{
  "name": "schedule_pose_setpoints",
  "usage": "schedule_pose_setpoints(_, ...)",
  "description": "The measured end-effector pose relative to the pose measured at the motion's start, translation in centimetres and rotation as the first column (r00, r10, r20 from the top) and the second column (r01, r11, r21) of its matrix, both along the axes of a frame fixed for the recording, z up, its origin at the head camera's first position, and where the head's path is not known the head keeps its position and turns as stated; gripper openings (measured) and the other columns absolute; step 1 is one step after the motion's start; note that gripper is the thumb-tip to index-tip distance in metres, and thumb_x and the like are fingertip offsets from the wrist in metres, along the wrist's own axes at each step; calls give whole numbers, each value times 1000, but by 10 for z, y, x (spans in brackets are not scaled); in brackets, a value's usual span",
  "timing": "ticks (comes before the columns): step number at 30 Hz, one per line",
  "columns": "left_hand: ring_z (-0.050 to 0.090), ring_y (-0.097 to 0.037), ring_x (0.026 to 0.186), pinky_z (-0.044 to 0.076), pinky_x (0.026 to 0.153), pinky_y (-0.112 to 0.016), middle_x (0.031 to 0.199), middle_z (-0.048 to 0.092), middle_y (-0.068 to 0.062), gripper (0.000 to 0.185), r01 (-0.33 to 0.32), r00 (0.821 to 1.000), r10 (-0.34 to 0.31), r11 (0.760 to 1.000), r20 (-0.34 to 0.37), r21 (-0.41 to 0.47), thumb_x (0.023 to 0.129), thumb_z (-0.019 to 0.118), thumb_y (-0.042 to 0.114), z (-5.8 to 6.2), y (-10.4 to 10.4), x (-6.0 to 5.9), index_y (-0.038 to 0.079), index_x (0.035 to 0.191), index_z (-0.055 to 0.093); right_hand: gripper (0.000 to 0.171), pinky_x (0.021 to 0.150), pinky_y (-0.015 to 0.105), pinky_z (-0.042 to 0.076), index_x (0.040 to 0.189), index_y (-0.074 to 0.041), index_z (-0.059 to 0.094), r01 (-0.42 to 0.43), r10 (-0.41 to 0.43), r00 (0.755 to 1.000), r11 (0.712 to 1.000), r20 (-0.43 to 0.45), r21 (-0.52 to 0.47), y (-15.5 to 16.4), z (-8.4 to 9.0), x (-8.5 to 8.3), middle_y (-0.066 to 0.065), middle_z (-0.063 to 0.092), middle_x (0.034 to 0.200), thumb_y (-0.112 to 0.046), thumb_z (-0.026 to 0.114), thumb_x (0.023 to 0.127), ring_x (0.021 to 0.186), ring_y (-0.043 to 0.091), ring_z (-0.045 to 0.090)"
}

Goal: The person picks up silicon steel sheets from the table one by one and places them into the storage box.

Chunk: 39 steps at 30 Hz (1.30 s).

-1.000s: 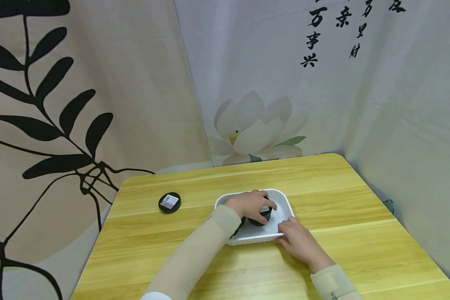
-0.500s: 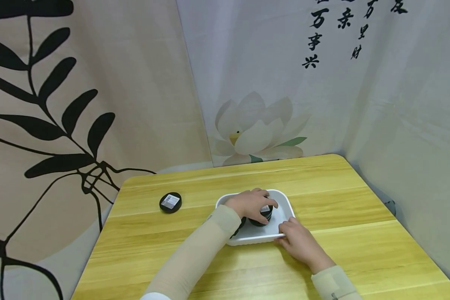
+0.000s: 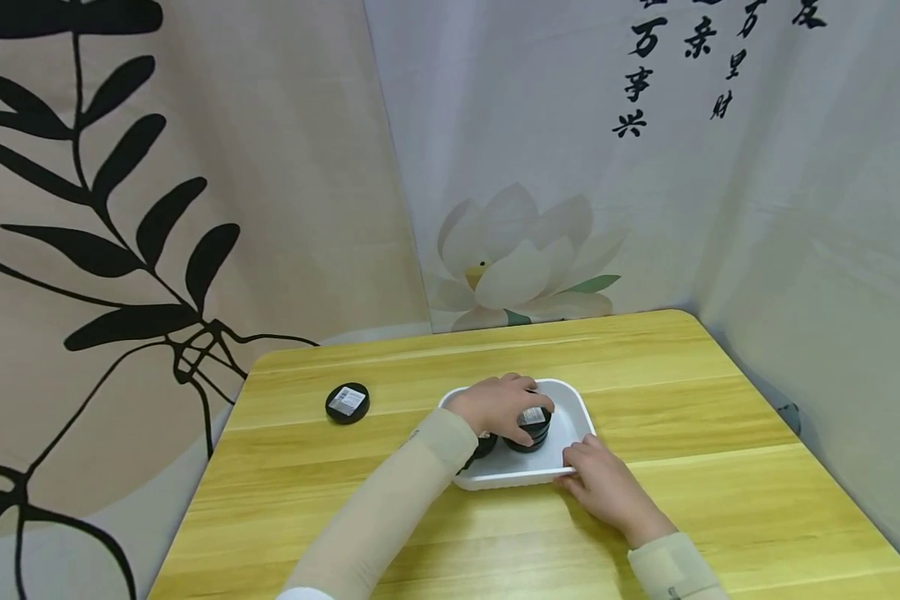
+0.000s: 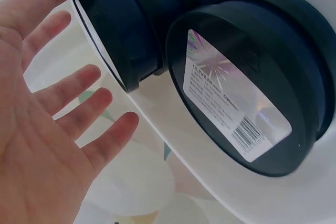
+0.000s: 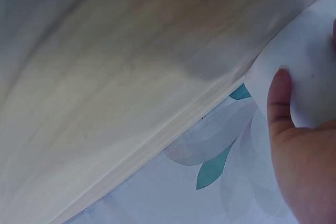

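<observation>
A white tray [image 3: 576, 421] stands on the table, holding short stacks of round black cases. My left hand [image 3: 495, 406] is over one stack of cases [image 3: 532, 429] in the head view, thumb near its front side. In the left wrist view the left hand [image 4: 58, 114] has its fingers spread and straight beside the upper stack [image 4: 131, 19], its topmost finger at that stack's edge. The other stack [image 4: 231, 98] shows a silvery barcode label. My right hand [image 3: 607, 492] pinches the tray's front right corner; the right wrist view shows its thumb [image 5: 281, 95] against the white tray wall.
One more round black case [image 3: 347, 403] with a white label lies flat on the table to the left of the tray. The wooden table [image 3: 705, 467] reaches back to printed cloth hangings [image 3: 525, 150] behind it.
The left hand has eased slightly left and up against the stack, whose label shows more. The right hand stays at the tray's corner. The head view has shifted a little.
</observation>
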<state>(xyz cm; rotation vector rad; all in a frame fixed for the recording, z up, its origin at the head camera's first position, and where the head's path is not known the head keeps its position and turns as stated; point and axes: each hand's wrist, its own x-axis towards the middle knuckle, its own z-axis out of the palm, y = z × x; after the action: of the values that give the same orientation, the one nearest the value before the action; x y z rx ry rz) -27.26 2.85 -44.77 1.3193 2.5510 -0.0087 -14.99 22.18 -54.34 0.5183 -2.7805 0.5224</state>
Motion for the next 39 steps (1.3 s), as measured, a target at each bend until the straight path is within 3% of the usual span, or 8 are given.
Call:
schedule_pose_setpoints(8, 46, -18, 136, 47, 106, -40, 152, 45, 2, 64, -22, 1000, 22, 1000, -5, 11, 85, 78, 50, -1, -10, -1, 46, 143, 50, 35, 65, 25, 42, 74, -24, 52, -7, 7, 999, 1000, -37, -17, -1, 0, 1, -16, 52, 74, -23, 87, 77, 78, 7, 41)
schedule_pose_setpoints(16, 47, -19, 135, 46, 107, -41, 150, 47, 1, 65, -38, 999, 38, 999, -20, 14, 86, 77, 49, 3, -16, 3, 45, 144, 48, 31, 68, 26, 43, 76, -24, 54, 4, -4, 1000, 1000, 28, -13, 0, 0, 0, -16, 55, 78, -25, 84, 80, 80, 7, 42)
schedule_pose_setpoints(21, 46, -18, 135, 46, 108, -40, 151, 46, 2, 66, -47, 998, 47, 999, -34, -5, 86, 76, 51, 3, -18, 4, 46, 145, 47, 33, 67, 26, 42, 74, -24, 53, -10, 10, 1000, 1000, -3, -15, 0, 1, 1, -16, 54, 76, -24, 85, 78, 78, 7, 42)
schedule_pose_setpoints(39, 46, -21, 140, 43, 112, -42, 155, 44, 0, 75, -109, 994, 110, 994, -25, 18, 88, 73, 55, -4, -37, 4, 37, 153, 39, 33, 65, 26, 41, 73, -23, 53, -3, 3, 1000, 1000, -2, -28, -3, 5, 3, -16, 54, 74, -22, 86, 77, 77, 7, 40)
